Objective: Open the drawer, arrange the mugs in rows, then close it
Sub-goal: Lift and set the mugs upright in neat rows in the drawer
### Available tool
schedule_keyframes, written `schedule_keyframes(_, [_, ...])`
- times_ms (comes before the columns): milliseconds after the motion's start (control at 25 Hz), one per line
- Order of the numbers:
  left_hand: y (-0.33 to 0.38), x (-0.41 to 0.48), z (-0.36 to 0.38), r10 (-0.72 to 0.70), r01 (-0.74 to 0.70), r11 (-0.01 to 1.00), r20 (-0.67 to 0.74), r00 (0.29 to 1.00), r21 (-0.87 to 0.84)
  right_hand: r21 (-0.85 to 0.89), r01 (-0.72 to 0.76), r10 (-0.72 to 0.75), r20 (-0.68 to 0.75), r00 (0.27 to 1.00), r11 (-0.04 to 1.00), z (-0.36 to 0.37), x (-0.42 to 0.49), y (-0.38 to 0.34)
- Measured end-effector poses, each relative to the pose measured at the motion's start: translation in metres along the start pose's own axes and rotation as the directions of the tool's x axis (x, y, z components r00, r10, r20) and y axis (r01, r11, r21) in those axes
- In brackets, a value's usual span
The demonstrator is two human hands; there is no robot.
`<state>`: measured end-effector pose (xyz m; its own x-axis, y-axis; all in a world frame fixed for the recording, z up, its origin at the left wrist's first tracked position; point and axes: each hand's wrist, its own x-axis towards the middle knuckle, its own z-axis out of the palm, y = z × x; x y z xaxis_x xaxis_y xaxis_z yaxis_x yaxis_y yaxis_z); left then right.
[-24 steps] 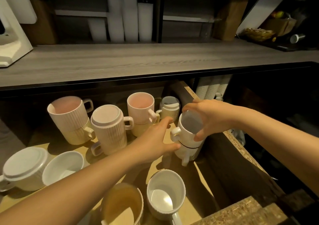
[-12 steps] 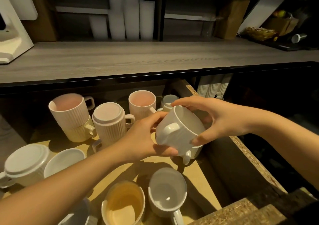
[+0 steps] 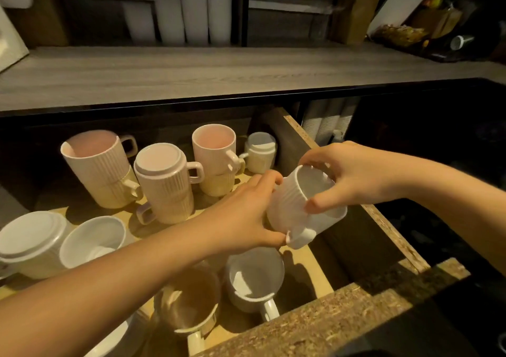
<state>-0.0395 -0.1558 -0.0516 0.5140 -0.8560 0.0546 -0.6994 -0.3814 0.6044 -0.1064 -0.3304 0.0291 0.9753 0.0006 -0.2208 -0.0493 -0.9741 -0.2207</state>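
Drawer (image 3: 391, 233) is standing open under the counter (image 3: 246, 69), filling the lower half of the frame, with mugs sitting all over its floor. Right of centre, both hands are holding a ribbed mug (image 3: 284, 209) in the air over the drawer's right side, tilted so its mouth is facing up and to the right.

The left hand (image 3: 246, 214), on an arm crossing from the lower left, is wrapping its fingers round the mug's left side with the thumb pressing underneath. The right hand (image 3: 356, 176) is pinching the rim, fingers hooking over the far edge and thumb pressing on the near edge. A handle (image 3: 299, 237) is poking out below the mug. I cannot tell whether it belongs to this mug or to another one under it.

Along the back of the drawer, a pink mug (image 3: 95, 156) is sitting in a cream one. Next to it an upturned mug (image 3: 164, 181) is capping a second stack, and another pink one (image 3: 215, 148) is topping a third. A small stack (image 3: 260, 151) is standing at the right end.

At the left edge, a flipped white mug (image 3: 30, 239) is sitting just beside an open white mug (image 3: 90, 239). Below the hands, a front white mug (image 3: 254, 277) is standing upright, its handle pointing at the drawer front. A cream mug (image 3: 189, 302) is standing just to its left, partly hidden by the forearm.
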Motion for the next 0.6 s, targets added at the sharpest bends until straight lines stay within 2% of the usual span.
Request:
schedule_keyframes(120, [-0.004,-0.006,0.003,-0.162,0.107,0.965,0.222,0.962,0.238,-0.299,0.036,-0.025,0.041,0.999,0.954,0.010,-0.005,0.004])
schedule_keyframes(280, [-0.006,-0.019,0.001,-0.277,0.152,0.942,0.440,0.854,0.299,-0.381,0.139,-0.058,0.216,0.975,0.914,0.036,-0.006,0.010])
schedule_keyframes(360, [-0.006,-0.022,0.003,-0.295,0.148,0.932,0.458,0.838,0.330,-0.388,0.188,-0.083,0.271,0.959,0.902,0.048,-0.004,0.009])
schedule_keyframes(600, [-0.011,-0.027,0.011,-0.191,0.040,0.915,0.342,0.920,0.402,-0.363,0.231,-0.107,0.330,0.938,0.903,0.070,0.005,0.007])
